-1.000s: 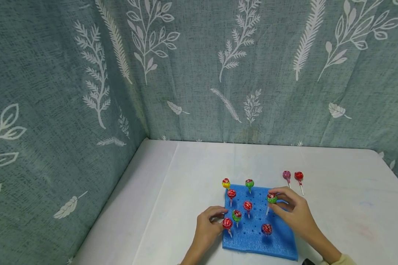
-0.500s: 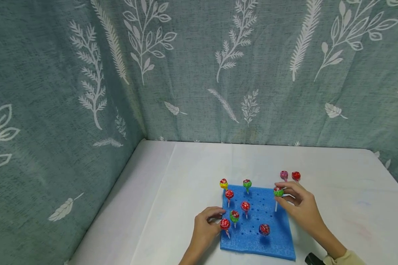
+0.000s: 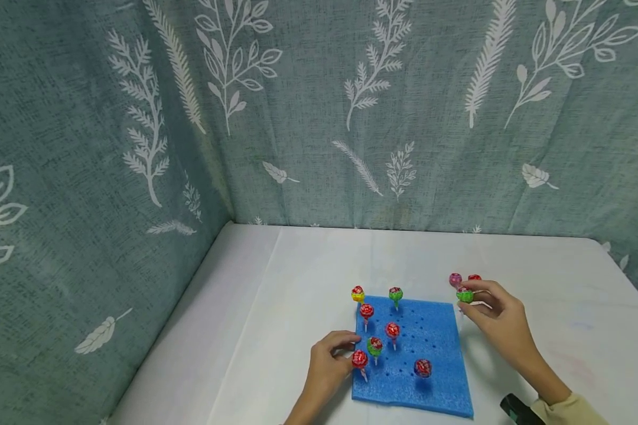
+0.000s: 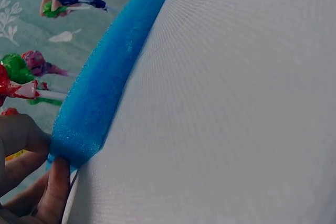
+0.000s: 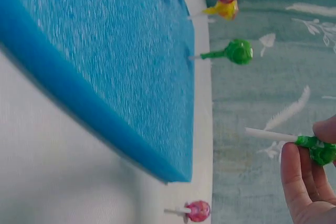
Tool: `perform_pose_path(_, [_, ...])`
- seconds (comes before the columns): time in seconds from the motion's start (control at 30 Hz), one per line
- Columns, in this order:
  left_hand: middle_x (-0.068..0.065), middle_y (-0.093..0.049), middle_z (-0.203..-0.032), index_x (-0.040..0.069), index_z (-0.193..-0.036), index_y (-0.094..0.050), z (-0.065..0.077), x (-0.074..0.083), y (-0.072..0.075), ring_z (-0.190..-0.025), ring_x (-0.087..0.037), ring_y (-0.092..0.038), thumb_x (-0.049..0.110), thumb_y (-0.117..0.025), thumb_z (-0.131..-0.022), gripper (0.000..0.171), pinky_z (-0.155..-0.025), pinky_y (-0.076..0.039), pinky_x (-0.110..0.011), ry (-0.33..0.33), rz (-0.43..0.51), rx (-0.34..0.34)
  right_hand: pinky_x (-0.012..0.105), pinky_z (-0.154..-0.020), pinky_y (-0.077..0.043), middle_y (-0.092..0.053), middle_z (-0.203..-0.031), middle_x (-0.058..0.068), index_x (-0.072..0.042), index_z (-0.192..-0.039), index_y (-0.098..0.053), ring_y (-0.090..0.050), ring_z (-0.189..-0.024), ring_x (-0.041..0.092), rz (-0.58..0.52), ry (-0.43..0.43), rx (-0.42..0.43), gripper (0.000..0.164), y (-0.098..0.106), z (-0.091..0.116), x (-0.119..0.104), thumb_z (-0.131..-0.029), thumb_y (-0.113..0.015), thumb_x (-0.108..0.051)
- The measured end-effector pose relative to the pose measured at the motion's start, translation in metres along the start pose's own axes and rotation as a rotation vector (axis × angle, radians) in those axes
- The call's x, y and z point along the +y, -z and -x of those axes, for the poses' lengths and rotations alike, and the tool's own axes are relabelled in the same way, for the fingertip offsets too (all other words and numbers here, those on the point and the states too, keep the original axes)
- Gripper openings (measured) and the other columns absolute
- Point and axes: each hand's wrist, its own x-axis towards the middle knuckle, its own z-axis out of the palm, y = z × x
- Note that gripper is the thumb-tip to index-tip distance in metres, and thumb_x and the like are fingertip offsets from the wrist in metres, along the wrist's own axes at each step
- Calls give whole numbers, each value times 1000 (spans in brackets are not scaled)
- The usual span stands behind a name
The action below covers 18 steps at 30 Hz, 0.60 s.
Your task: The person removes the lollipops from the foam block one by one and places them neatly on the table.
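My right hand (image 3: 502, 321) pinches a green-wrapped lollipop (image 3: 465, 296) just beyond the right edge of a blue foam board (image 3: 441, 395). Its white stick points away from the fingers in the right wrist view. At the board's left edge, my left hand (image 3: 326, 363) holds the foam between thumb and fingers, as the left wrist view shows. Several lollipops stand upright by their sticks in the board, among them a yellow one (image 3: 358, 294), a green one (image 3: 396, 294) and a dark red-and-blue one (image 3: 422, 368). Small holes dot the foam.
A pink lollipop (image 3: 455, 280) and a red lollipop (image 3: 474, 277), partly hidden by my right hand, lie behind the board on the white table (image 3: 276, 330). A black object (image 3: 518, 409) shows beside the right sleeve. Leaf-patterned cloth (image 3: 308, 118) hangs behind and at left.
My right hand has carried the green lollipop from over the board to the right and back, past its edge. My left hand stays at the board's left edge.
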Motion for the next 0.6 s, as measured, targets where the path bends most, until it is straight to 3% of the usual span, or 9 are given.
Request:
perform_pose_path(0.17, [-7, -67, -102, 5, -96, -73, 0, -4, 0, -86, -21, -65, -15, -67, -62, 39, -58, -48, -19, -43, 9, 5, 17, -69, -51, -59, -114, 2, 2, -116, -58, -61, -92, 4, 14, -10, 15, 39, 7, -3, 4, -79, -67, 12])
perform_pose_path(0.4, [-4, -66, -101, 7, -95, -73, 0, -2, 0, -86, -18, -64, -15, -66, -64, 39, -61, -49, -20, -6, -29, 1, 14, -67, -50, -60, -110, -10, 1, -115, -59, -60, -91, 1, 68, -33, 32, 36, 16, -5, 12, -80, -68, 8])
perform_pose_path(0.53, [-4, -66, -102, 7, -96, -73, -1, 0, 0, -87, -19, -64, -15, -66, -64, 39, -62, -49, -20, 15, -31, -3, 12, -70, -49, -60, -108, -9, 5, -115, -59, -60, -90, 0, 99, -40, 48, 37, 21, -5, 16, -80, -68, 7])
perform_pose_path(0.6, [-4, -66, -102, 7, -96, -73, -1, 0, -1, -87, -19, -64, -15, -66, -64, 39, -62, -49, -20, 10, -29, -4, 12, -71, -49, -61, -109, -6, 2, -117, -59, -60, -90, 0, 109, -35, 50, 37, 27, -4, 39, -81, -69, 4])
